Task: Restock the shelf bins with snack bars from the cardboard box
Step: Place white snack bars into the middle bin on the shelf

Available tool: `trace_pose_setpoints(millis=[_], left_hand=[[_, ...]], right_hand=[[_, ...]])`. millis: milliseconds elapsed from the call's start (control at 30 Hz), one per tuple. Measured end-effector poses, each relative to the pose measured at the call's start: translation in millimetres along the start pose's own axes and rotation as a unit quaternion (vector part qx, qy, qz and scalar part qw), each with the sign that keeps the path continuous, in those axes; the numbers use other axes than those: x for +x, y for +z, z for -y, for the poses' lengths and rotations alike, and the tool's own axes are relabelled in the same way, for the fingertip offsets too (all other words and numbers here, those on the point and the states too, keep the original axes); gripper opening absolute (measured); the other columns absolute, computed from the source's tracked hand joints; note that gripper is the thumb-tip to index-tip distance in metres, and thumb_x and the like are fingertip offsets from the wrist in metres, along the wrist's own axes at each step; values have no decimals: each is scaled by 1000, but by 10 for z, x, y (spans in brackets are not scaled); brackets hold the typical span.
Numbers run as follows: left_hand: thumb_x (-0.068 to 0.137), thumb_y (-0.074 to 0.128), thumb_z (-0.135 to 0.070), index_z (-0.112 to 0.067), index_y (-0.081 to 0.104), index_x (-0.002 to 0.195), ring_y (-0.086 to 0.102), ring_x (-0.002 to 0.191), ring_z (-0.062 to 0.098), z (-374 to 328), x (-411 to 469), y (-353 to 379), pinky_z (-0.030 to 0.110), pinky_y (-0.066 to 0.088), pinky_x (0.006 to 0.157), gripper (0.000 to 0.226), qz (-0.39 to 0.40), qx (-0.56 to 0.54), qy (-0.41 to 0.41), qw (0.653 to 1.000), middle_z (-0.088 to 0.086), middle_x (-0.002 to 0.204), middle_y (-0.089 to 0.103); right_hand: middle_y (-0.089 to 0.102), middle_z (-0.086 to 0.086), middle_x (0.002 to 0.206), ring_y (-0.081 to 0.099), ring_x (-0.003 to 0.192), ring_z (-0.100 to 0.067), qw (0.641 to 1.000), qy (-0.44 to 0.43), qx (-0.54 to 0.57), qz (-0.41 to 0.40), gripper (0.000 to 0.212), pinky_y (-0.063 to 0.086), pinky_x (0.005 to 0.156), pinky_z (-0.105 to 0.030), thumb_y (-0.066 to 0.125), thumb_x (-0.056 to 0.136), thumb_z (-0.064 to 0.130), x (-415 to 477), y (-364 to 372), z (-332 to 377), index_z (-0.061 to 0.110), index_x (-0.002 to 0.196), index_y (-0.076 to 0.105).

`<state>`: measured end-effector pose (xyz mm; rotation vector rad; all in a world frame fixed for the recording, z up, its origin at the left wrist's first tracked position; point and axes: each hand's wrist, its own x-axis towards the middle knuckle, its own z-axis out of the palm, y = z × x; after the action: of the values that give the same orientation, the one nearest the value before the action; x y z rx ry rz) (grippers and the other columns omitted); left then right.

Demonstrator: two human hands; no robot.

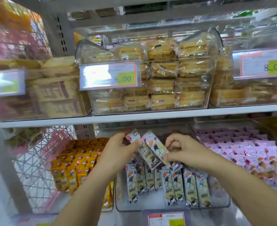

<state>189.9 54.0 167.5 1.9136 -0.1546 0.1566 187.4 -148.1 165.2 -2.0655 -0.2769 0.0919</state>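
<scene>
The left hand [119, 147] and right hand [181, 149] together grip a few bars [152, 149] over the middle bin [172, 208], whose front row [167, 185] stands full but which looks sparse behind, so restocking seems midway; the box is out of view.

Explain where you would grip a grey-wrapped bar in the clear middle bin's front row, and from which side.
Pinch the grey-wrapped bar at its upper end, coming from above. It sits packed side by side with neighbours in the clear bin, so its long edges are blocked; only the upper end looks free.
</scene>
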Motion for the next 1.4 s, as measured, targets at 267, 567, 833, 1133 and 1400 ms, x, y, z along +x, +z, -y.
trace_pose_setpoints(millis=[267, 567, 833, 1133, 1400], left_hand=[[87, 68, -17, -26, 60, 114, 67, 94, 11, 69, -97, -103, 41, 56, 85, 30, 79, 67, -1, 995, -8, 102, 70], [94, 59, -19, -27, 50, 128, 49, 89, 6, 101, -41, 188, 14, 36, 68, 36, 81, 265, 36, 960, -5, 123, 58], [94, 57, -9, -23, 50, 124, 48, 86, 14, 344, -10, 526, 20, 38, 72, 34, 124, 303, -7, 945, 3, 130, 35], [91, 58, -2, -33, 46, 109, 45, 106, 8, 471, -46, 524, 12, 37, 77, 38, 121, 304, 24, 945, -3, 128, 38], [92, 60, -8, -34, 40, 136, 51, 81, 9, 445, -33, 496, 22, 47, 75, 54, 133, 332, 26, 933, -3, 127, 36]], right_hand=[[53, 7, 103, 59, 69, -12, 990, -45, -135, 23, 66, 50, 64, -33, 75, 79, 27, 24, 315, 13, 42, 124, 29], [60, -3, 80, 59, 71, -19, 966, -40, -255, -14, 42, 48, 65, -37, 64, 86, 26, 142, 437, -274, 29, 121, 40], [49, 2, 111, 50, 109, -16, 945, -69, -319, -33, 44, 42, 93, -28, 70, 83, 22, 127, 387, -341, 22, 126, 57], [62, 7, 95, 60, 97, -17, 833, 11, -539, -120, 29, 30, 101, -37, 60, 89, 39, -31, -203, -159, 29, 114, 50], [60, 8, 84, 54, 83, -18, 878, 25, -467, -97, 26, 26, 107, -36, 61, 88, 33, -55, -208, -209, 25, 109, 48]])
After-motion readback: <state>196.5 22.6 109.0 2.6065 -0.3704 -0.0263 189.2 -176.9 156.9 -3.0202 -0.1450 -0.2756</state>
